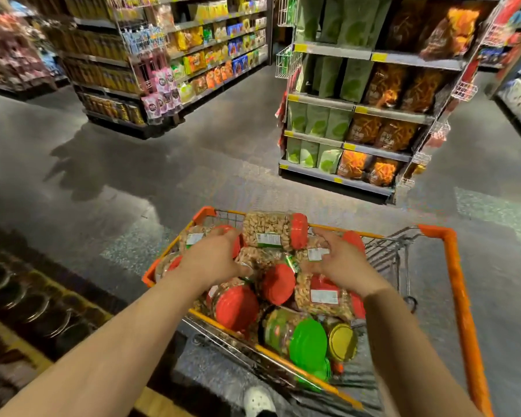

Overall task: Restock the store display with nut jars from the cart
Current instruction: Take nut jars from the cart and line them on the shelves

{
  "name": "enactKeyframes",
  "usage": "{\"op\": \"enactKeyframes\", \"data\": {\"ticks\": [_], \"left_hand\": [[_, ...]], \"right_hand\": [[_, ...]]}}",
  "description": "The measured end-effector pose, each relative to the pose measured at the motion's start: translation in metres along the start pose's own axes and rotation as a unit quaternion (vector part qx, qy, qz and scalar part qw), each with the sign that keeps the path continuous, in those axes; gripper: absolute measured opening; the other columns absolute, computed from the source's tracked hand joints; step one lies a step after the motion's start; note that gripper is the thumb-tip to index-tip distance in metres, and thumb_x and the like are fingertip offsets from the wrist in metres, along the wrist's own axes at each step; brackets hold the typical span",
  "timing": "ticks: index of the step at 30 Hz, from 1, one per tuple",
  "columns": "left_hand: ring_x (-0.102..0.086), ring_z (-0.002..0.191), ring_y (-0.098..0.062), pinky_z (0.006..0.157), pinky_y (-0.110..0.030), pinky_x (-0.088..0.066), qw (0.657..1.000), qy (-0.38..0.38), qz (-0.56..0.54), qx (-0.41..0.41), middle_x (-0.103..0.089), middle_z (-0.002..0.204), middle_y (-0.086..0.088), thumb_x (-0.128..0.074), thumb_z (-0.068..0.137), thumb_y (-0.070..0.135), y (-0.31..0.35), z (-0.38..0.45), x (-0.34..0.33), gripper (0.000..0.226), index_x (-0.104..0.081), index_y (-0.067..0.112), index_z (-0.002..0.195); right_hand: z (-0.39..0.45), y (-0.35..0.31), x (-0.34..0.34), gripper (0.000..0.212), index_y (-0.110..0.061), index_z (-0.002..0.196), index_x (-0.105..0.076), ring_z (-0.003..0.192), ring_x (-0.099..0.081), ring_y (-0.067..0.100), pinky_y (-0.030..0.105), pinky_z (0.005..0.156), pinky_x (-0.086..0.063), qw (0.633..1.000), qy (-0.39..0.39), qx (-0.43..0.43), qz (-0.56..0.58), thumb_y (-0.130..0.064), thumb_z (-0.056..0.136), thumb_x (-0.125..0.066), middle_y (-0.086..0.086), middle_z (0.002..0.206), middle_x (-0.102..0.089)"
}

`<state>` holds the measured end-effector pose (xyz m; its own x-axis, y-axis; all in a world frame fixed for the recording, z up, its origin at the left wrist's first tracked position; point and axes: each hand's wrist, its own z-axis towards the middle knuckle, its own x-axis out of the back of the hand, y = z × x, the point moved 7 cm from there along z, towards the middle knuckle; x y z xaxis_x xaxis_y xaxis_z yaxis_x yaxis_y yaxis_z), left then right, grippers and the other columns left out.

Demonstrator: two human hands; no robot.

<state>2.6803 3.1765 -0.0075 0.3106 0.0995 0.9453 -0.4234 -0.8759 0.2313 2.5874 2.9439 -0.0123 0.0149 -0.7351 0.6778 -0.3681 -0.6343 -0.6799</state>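
Both hands reach into the cart (451, 266). The left hand (214, 260) and right hand (340, 260), fingers spread, flank a red-lidded nut jar (275, 231) lying sideways just beyond them; whether either holds anything is unclear.

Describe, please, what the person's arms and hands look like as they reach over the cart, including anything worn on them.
Both forearms are bare from the frame's lower edge to the wrists; no sleeves show. The left hand and right hand have no gloves, and no watch, bracelet or ring is visible. Fingertips are partly hidden among the jars.

open top of cart (451, 266), jars (272, 230) heaped inside, wire sides enclosing
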Motion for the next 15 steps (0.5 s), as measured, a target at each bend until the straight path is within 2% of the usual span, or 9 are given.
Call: {"op": "enactKeyframes", "data": {"ticks": [3,5,9,13,15], "left_hand": [[-0.043,0.141,-0.035,0.111,-0.045,-0.043,1.0,-0.015,-0.003,0.009,-0.042,0.156,-0.015,-0.077,0.069,0.067,-0.008,0.055,-0.014,0.112,-0.024,0.028,0.16],[-0.041,0.142,-0.036,0.112,-0.044,-0.041,0.999,-0.03,-0.012,0.017,-0.042,0.154,-0.019,-0.081,0.07,0.062,-0.012,0.092,-0.027,0.113,-0.023,0.027,0.16],[-0.039,0.144,-0.04,0.113,-0.047,-0.041,0.996,-0.07,-0.032,0.038,-0.028,0.161,-0.024,-0.085,0.069,0.058,-0.019,0.148,-0.052,0.122,-0.012,0.032,0.162],[-0.032,0.148,-0.039,0.116,-0.041,-0.035,0.991,-0.103,-0.063,0.064,-0.02,0.164,-0.024,-0.087,0.071,0.054,-0.026,0.192,-0.077,0.125,-0.006,0.032,0.163],[-0.032,0.148,-0.038,0.116,-0.038,-0.034,0.985,-0.121,-0.099,0.076,-0.02,0.164,-0.025,-0.088,0.072,0.048,-0.027,0.209,-0.089,0.125,-0.004,0.032,0.163]], "right_hand": [[0.052,0.011,-0.002,0.092,-0.025,0.16,-0.028,0.139,-0.047,0.023,0.025,0.101,-0.04,0.999,-0.015,-0.022,0.028,-0.031,0.085,-0.082,0.004,0.157,-0.044],[0.087,0.024,-0.007,0.094,-0.021,0.161,-0.024,0.14,-0.045,0.022,0.018,0.096,-0.035,0.997,-0.031,-0.041,0.05,-0.027,0.087,-0.081,0.006,0.157,-0.043],[0.138,0.051,-0.02,0.099,-0.02,0.161,-0.025,0.13,-0.045,0.012,0.016,0.094,-0.033,0.987,-0.027,-0.086,0.137,-0.013,0.082,-0.084,0.007,0.154,-0.047],[0.173,0.066,-0.027,0.105,-0.021,0.161,-0.023,0.132,-0.047,0.014,0.014,0.094,-0.03,0.989,-0.004,-0.091,0.117,-0.019,0.078,-0.088,0.003,0.152,-0.05],[0.188,0.074,-0.031,0.104,-0.017,0.161,-0.022,0.126,-0.049,0.011,0.006,0.086,-0.029,0.989,-0.011,-0.093,0.117,-0.014,0.079,-0.087,0.001,0.144,-0.056]]}}
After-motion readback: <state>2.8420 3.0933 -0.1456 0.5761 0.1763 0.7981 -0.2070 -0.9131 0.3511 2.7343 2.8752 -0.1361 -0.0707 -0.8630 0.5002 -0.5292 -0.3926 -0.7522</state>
